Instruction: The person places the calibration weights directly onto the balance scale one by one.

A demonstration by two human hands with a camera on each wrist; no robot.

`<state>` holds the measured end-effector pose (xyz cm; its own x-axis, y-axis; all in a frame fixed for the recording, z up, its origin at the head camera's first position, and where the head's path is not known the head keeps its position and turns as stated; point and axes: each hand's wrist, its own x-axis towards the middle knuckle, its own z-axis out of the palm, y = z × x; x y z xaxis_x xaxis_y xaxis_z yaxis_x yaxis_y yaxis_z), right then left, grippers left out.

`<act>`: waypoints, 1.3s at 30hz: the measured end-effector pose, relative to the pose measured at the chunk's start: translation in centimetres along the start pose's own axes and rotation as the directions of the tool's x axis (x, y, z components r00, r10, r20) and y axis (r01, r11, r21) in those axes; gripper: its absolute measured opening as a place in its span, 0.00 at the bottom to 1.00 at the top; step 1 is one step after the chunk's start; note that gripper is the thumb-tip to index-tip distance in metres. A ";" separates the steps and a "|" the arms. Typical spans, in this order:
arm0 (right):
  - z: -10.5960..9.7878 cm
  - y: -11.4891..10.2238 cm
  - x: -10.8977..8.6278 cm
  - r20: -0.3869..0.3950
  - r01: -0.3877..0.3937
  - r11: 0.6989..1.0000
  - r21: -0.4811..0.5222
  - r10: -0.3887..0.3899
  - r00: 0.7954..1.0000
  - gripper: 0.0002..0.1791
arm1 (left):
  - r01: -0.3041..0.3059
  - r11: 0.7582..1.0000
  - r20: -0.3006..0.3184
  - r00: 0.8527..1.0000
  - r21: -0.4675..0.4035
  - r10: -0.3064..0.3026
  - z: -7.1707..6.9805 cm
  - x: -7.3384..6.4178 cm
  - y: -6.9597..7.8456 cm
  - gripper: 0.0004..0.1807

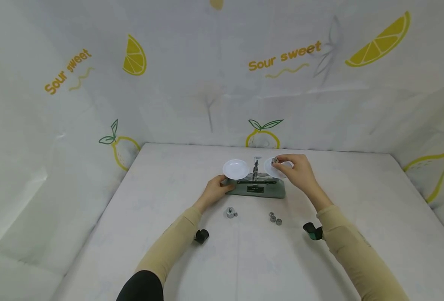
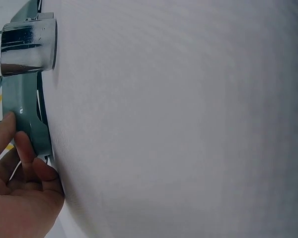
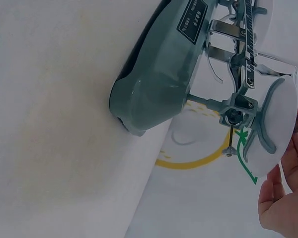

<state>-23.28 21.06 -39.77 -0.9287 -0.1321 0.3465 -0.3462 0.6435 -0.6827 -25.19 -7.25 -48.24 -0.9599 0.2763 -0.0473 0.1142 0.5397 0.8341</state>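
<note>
A green balance scale [image 1: 265, 190] with two white pans stands on the table. My left hand [image 1: 213, 190] grips the left end of its base, thumb in front, just below the left pan [image 1: 235, 169]. In the left wrist view the fingertips press against the green base [image 2: 24, 99]. Over the right pan [image 1: 270, 170], my right hand [image 1: 298, 170] pinches a small metal weight [image 1: 275, 160] between thumb and fingers. From the right wrist, the hand [image 3: 288, 198] shows at the edge of the tilted-looking pan [image 3: 275, 129], which hides most of the weight.
In front of the scale's left side stand a large metal weight [image 1: 230, 212] and a tiny one [image 1: 236, 214]. Three small weights [image 1: 273, 218] sit in front of its right side. A lemon-printed sheet [image 1: 191, 83] hangs behind the white table [image 1: 154, 179].
</note>
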 end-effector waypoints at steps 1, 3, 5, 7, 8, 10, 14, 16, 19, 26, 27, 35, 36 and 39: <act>0.2 0.1 0.1 -0.007 0.010 1.000 -0.001 -0.010 1.000 0.16 | 0.002 1.000 0.001 1.000 0.000 -0.002 0.0 0.0 0.0 0.27; 0.4 0.2 0.3 -0.011 0.015 1.000 -0.002 -0.015 1.000 0.16 | 0.005 1.000 0.001 1.000 0.001 -0.005 0.0 0.0 -0.1 0.27; 0.6 0.3 0.3 -0.007 -0.004 1.000 -0.012 0.004 1.000 0.16 | 0.002 1.000 0.003 1.000 0.002 -0.002 0.0 0.0 -0.1 0.27; 0.7 0.3 0.3 0.007 -0.046 0.999 -0.017 0.046 0.999 0.16 | -0.002 1.000 0.004 1.000 -0.001 0.002 0.1 0.0 -0.1 0.27; 0.7 0.3 0.3 0.015 -0.067 0.998 -0.021 0.067 0.998 0.17 | -0.005 1.000 0.003 1.000 0.001 0.005 0.1 0.0 -0.2 0.27; 0.9 0.4 0.3 0.032 -0.100 0.995 -0.030 0.101 0.994 0.18 | -0.006 1.000 0.002 1.000 0.004 0.006 0.1 0.0 -0.3 0.27; 1.1 0.3 0.3 0.052 -0.131 0.991 -0.039 0.133 0.990 0.19 | -0.011 1.000 -0.007 1.000 0.019 0.011 0.1 0.1 -0.4 0.26; 1.1 0.3 0.3 0.056 -0.134 0.990 -0.046 0.137 0.989 0.19 | -0.014 1.000 -0.011 1.000 0.021 0.015 0.2 0.1 -0.4 0.26; 1.2 0.3 0.3 0.059 -0.136 0.989 -0.054 0.139 0.989 0.19 | -0.011 1.000 -0.012 1.000 0.019 0.011 0.3 0.2 -0.5 0.26; 1.2 0.4 0.4 0.065 -0.137 0.989 -0.052 0.141 0.988 0.19 | -0.009 1.000 -0.006 1.000 0.013 0.009 0.3 0.3 -0.5 0.26; 1.2 0.4 0.4 0.069 -0.138 0.989 -0.050 0.141 0.988 0.19 | -0.009 1.000 -0.007 1.000 0.014 0.009 0.2 0.3 -0.5 0.27; 1.2 0.7 0.5 0.062 -0.116 0.993 -0.033 0.118 0.991 0.13 | 0.007 1.000 -0.008 1.000 0.022 -0.007 0.2 0.3 -0.1 0.27; 1.2 0.7 0.5 0.061 -0.122 0.992 -0.029 0.123 0.991 0.13 | 0.006 1.000 -0.009 1.000 0.021 -0.006 0.2 0.3 -0.1 0.27; 1.2 0.8 0.4 0.072 -0.139 0.990 -0.026 0.141 0.987 0.14 | 0.011 1.000 -0.008 1.000 0.026 -0.011 0.2 0.3 -0.1 0.27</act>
<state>-24.13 20.59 -40.97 -0.9754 -0.0943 0.1992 -0.2097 0.6752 -0.7072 -25.43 -7.07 -48.47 -0.9631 0.2639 -0.0521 0.1101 0.5634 0.8188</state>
